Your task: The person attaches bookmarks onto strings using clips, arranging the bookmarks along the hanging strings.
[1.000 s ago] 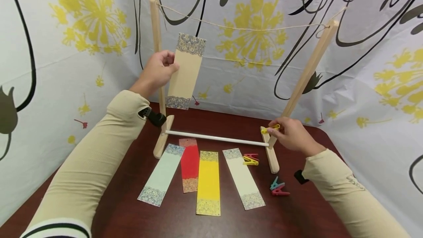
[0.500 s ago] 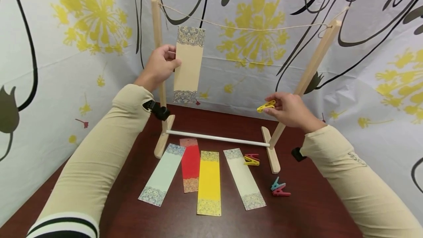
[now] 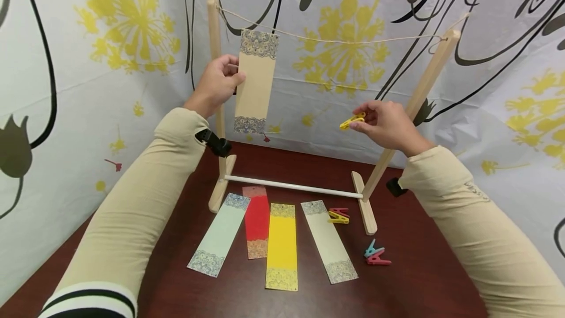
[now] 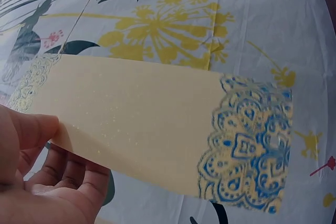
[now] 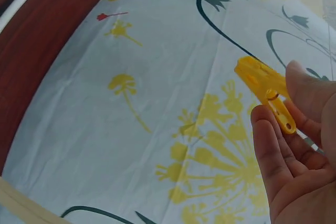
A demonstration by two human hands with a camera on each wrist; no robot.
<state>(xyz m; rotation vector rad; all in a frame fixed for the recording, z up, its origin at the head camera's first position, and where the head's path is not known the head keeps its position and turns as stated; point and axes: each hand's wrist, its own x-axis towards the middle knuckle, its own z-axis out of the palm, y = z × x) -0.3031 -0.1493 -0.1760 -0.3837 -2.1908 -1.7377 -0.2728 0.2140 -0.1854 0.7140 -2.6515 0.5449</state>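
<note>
My left hand [image 3: 219, 82] pinches a cream bookmark [image 3: 256, 82] by its left edge, thumb in front. The card hangs upright, and its upper end with blue lace print overlaps the string [image 3: 326, 40] in the head view. In the left wrist view the same bookmark [image 4: 142, 119] stretches across, with the thumb [image 4: 37, 129] on its near face. Between the thumb and fingers of my right hand [image 3: 388, 124] is a yellow clothespin [image 3: 353, 120], held in the air left of the right post. The right wrist view shows this clothespin [image 5: 265, 90] close up.
A wooden post [image 3: 214, 33] and a slanted right post [image 3: 419, 92] carry the string; a white rod [image 3: 291, 186] joins their feet. Mint [image 3: 220, 234], red [image 3: 257, 217], yellow [image 3: 281, 244] and pale [image 3: 328, 239] bookmarks lie on the table, beside yellow [image 3: 339, 217] and red [image 3: 378, 258] clothespins.
My left hand has raised the cream bookmark until its top reaches the string. My right hand has lifted the yellow clothespin from near the right foot, up and slightly left.
</note>
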